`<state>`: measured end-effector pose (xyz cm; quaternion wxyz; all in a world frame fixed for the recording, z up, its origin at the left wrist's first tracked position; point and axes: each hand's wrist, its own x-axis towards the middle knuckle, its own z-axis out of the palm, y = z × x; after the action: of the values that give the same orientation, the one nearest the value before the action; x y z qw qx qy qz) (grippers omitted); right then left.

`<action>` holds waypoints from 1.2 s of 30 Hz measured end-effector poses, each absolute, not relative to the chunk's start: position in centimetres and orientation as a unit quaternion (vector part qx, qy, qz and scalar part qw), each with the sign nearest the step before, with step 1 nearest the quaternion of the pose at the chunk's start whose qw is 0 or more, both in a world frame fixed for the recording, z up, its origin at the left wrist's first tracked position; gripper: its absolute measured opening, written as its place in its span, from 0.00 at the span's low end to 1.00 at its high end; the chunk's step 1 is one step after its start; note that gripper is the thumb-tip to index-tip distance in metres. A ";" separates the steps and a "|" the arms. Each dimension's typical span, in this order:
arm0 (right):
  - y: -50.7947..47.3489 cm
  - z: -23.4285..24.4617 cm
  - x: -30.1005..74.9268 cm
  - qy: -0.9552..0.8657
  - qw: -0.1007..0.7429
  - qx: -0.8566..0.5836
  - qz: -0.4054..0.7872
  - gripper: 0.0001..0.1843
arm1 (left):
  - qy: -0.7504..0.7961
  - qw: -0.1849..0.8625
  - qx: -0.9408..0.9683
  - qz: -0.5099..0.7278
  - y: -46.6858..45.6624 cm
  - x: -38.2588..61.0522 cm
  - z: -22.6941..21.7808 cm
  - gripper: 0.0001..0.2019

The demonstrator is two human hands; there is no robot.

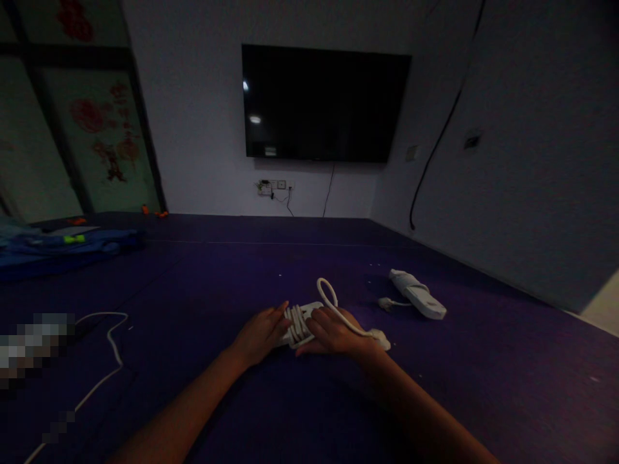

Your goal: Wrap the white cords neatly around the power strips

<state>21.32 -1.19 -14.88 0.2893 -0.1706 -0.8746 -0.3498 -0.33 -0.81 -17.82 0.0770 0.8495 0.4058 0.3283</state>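
Note:
A white power strip (300,322) lies on the dark purple floor mat (300,399) in front of me, with its white cord wound around it in several turns. My left hand (261,332) rests on its left end, fingers curled against the windings. My right hand (333,332) lies over its right side, closed on the cord. A loop of cord (327,289) stands up behind my right hand, and the plug end (380,338) lies to the right of my wrist.
A second white power strip (417,294), cord wrapped, lies to the right. A loose white cable (112,341) trails at left. Blue fabric (62,248) lies at far left. A black TV (324,103) hangs on the wall ahead.

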 end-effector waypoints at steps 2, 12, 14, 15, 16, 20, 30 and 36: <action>-1.5 -14.5 21.2 -0.889 0.273 -0.187 -0.316 0.27 | 0.369 0.069 0.870 0.319 -1.1 -0.3 -17.8 0.24; -2.2 -13.1 20.1 -0.946 0.213 -0.244 -0.034 0.27 | 0.265 0.030 0.936 0.231 -2.8 1.0 -16.1 0.39; -2.4 -13.0 19.9 -0.944 0.220 -0.246 0.004 0.25 | 0.258 0.027 0.938 0.231 -3.0 0.9 -15.9 0.38; -2.5 -13.0 19.7 -0.942 0.229 -0.244 0.022 0.26 | 0.253 0.026 0.939 0.232 -3.0 0.8 -15.9 0.37; -2.5 -13.0 19.6 -0.939 0.242 -0.241 0.038 0.26 | 0.247 0.025 0.940 0.233 -3.1 0.7 -15.9 0.37; -2.8 -12.5 19.4 -0.925 0.271 -0.251 0.092 0.25 | 0.222 0.027 0.942 0.250 -3.3 0.8 -16.1 0.35; -1.9 -12.5 20.5 -0.854 0.287 -0.326 0.288 0.23 | 0.226 0.088 0.916 0.318 -4.5 2.1 -17.8 0.46; -0.8 -13.7 20.2 -0.784 0.313 -0.288 0.453 0.22 | 0.193 0.142 0.902 0.358 -4.6 2.1 -18.6 0.56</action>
<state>20.18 -0.77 -13.66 0.3127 -0.2876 -0.7840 0.4526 2.08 -4.59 -18.56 0.1424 0.9025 0.1931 0.3577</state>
